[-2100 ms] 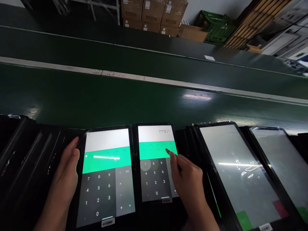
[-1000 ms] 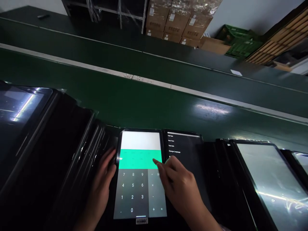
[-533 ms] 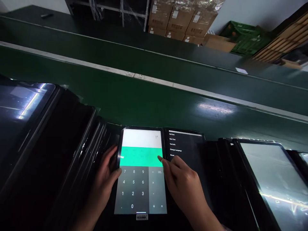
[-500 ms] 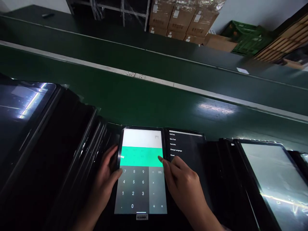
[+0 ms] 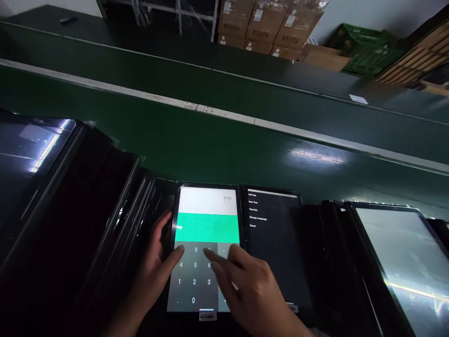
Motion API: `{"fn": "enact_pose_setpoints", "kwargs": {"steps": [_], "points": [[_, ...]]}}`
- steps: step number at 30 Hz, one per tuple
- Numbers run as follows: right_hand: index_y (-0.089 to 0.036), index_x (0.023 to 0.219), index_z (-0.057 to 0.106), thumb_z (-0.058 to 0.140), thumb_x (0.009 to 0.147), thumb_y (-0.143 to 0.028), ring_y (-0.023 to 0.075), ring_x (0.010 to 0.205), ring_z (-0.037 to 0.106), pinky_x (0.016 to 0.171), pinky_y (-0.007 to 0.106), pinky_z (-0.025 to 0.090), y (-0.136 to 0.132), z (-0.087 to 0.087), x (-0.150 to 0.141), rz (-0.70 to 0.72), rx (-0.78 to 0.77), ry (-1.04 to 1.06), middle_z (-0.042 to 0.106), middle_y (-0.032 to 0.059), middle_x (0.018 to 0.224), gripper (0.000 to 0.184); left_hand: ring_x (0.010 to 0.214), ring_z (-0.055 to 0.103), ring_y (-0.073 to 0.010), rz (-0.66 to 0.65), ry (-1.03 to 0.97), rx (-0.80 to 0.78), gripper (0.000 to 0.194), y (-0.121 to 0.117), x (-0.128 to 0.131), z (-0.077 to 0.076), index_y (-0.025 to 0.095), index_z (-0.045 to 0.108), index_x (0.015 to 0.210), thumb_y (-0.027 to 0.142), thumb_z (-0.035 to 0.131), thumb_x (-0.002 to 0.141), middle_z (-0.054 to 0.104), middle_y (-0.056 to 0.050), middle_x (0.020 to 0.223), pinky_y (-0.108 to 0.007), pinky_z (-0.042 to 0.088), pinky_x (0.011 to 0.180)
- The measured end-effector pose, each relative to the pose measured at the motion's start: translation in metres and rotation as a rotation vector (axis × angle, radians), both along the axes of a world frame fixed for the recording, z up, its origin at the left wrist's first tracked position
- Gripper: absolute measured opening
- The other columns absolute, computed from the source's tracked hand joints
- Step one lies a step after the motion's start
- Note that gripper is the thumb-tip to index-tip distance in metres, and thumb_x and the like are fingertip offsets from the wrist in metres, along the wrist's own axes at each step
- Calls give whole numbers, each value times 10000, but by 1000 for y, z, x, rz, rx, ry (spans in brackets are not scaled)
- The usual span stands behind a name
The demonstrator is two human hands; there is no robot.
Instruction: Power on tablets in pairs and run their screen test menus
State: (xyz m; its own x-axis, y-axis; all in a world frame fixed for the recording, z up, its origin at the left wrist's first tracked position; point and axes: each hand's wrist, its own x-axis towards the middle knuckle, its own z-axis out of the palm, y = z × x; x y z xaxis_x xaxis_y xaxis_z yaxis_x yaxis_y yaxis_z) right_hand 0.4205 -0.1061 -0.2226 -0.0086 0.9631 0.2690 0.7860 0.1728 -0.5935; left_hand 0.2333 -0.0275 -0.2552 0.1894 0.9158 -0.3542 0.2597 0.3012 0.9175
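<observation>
A tablet [image 5: 194, 274] showing a calculator keypad, with a green band and a white strip of text above it, faces me at the lower middle. My left hand [image 5: 157, 269] grips its left edge, thumb on the glass near the top-left key and fingers around the side. Over the keypad, the outstretched index finger of my right hand [image 5: 250, 285] points between the 8 and 9 keys. Whether the fingertip touches the glass I cannot tell. My right hand holds nothing. Right beside this tablet lies a second tablet [image 5: 277, 234] with a dark text menu.
Stacked dark-framed tablets [image 5: 115, 187] crowd the left, and a large screen [image 5: 396, 248] leans at the right. Behind runs a green work surface [image 5: 157, 135] with a pale metal strip [image 5: 224, 114]. Cardboard boxes [image 5: 263, 23] and a green crate [image 5: 368, 49] stand farther back.
My right hand has moved left and down, from the green band to the number keys. The text in the white strip has grown longer. My left hand keeps its grip.
</observation>
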Motion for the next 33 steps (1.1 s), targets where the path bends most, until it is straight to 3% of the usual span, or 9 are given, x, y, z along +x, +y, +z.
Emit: {"fn": "enact_pose_setpoints", "kwargs": {"steps": [5,10,17,23,25,29,33], "points": [[-92,903,769,468,1041,-181,45,433,372,401,199,296,-3,-1,26,-203,53,-10,340,-50,645,343,1553,173,-314,9,-7,-52,724,1,2,4,237,452,1462,492,689,827,311,-80,1663,-478,365,1195],[-104,859,751,449,1058,-227,46,445,361,419,189,318,0,-13,33,-218,2,-71,359,-45,659,382,1553,179,-315,8,-61,-107,711,2,0,7,261,449,1470,534,657,848,335,-68,1654,-484,398,1174],[-124,1152,758,411,1077,-278,54,444,368,416,206,291,6,-15,20,-120,39,-132,420,-31,672,387,1550,206,-275,21,-28,-69,587,0,-3,4,341,493,1456,474,634,902,375,2,1636,-466,339,1211],[-103,732,722,447,1053,-205,41,444,357,416,189,298,2,-14,31,-235,38,-93,337,-45,648,435,1557,148,-324,22,-50,-116,630,1,-4,5,321,494,1464,511,650,884,347,-18,1650,-495,382,1184],[-96,799,747,437,1058,-214,45,455,372,427,188,316,3,-15,30,-217,34,-99,362,-38,657,421,1554,163,-325,37,-64,-120,625,1,-2,5,312,512,1447,507,664,874,369,-24,1639,-488,410,1166],[-131,1135,764,431,1071,-290,57,460,382,416,200,299,7,-13,24,-153,21,-129,443,-21,687,375,1539,237,-309,84,-77,-85,602,3,0,4,313,560,1401,492,700,844,432,-19,1604,-466,433,1150],[-113,1083,778,416,1077,-280,50,464,428,440,179,353,5,-10,37,-259,44,-131,462,-22,668,399,1525,273,-322,107,-70,-60,593,5,0,1,303,607,1359,509,722,816,478,-25,1572,-473,430,1150]]}}
